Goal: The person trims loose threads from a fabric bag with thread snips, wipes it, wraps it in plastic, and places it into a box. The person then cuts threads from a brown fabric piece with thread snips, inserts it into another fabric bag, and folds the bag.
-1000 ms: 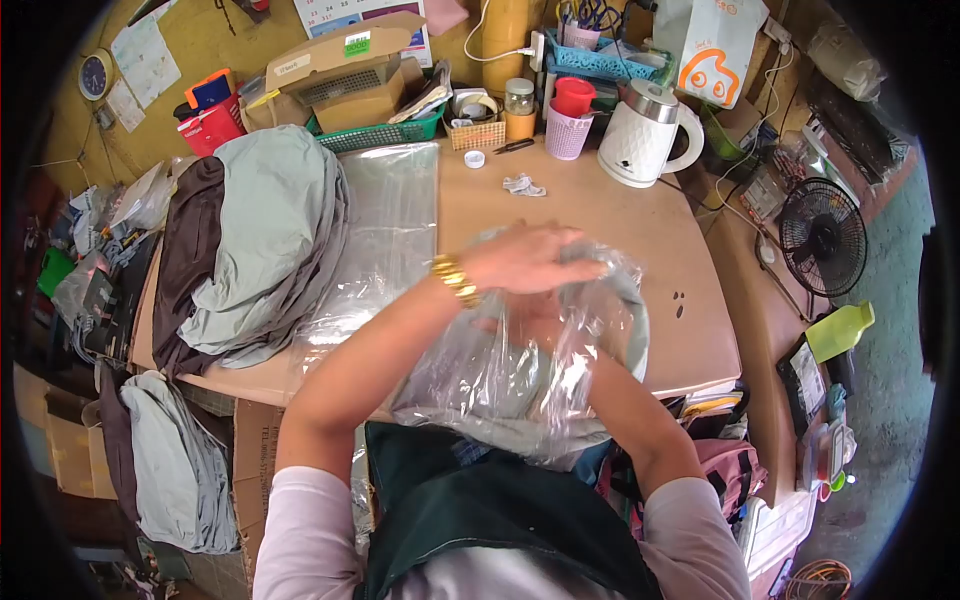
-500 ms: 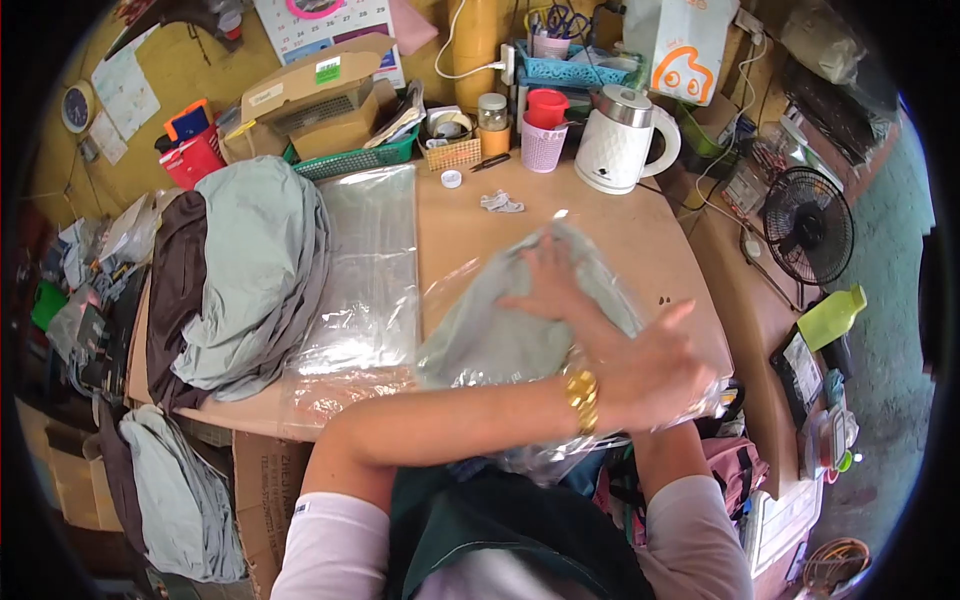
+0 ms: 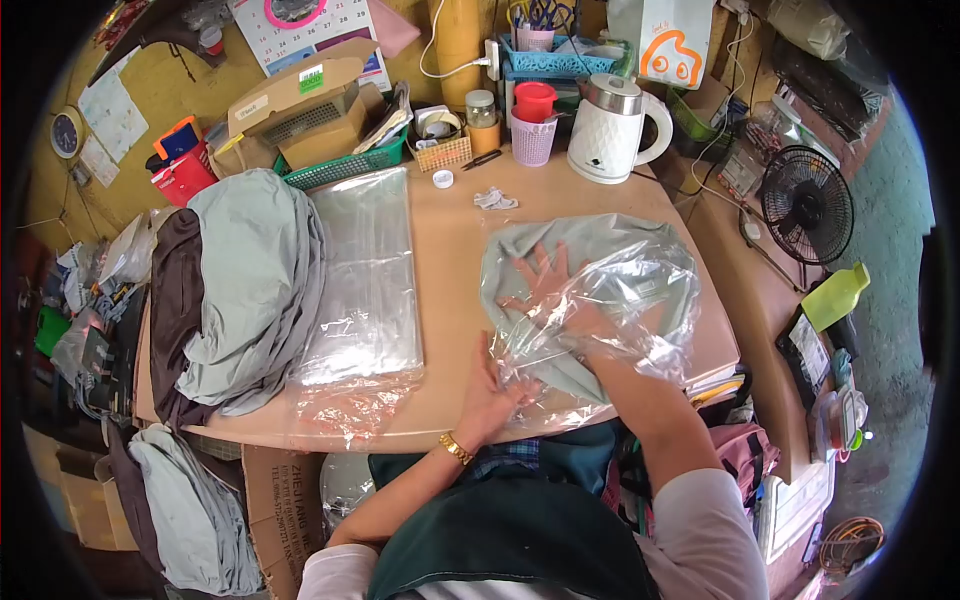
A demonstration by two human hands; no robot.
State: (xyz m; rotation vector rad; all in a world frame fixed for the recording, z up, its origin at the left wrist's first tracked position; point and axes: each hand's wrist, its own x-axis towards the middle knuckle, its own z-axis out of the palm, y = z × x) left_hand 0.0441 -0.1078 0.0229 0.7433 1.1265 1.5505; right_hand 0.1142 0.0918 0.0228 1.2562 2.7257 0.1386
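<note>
A clear plastic bag [image 3: 650,285] with grey-green cloth [image 3: 510,240] in it lies on the right half of the table. Inside the bag, seen through the film, my right hand [image 3: 550,290] rests on the cloth with its fingers spread. My left hand [image 3: 492,395], with a gold band on the wrist, is at the near left edge of the bag. Its fingers are apart and touch the film; whether they grip it is hard to see. Flat clear bags [image 3: 365,275] lie left of centre, beside a heap of grey-green and dark brown cloth [image 3: 255,290].
A white kettle [image 3: 605,135], a purple cup [image 3: 531,142], small baskets [image 3: 445,152] and an open carton [image 3: 320,125] line the table's back edge. A crumpled white scrap [image 3: 495,199] lies in front of them. A black fan [image 3: 806,205] stands at the right.
My left hand has moved from the right side to the bag's near left edge. The bagged cloth has shifted right and spread out rounder, with my right hand still inside.
</note>
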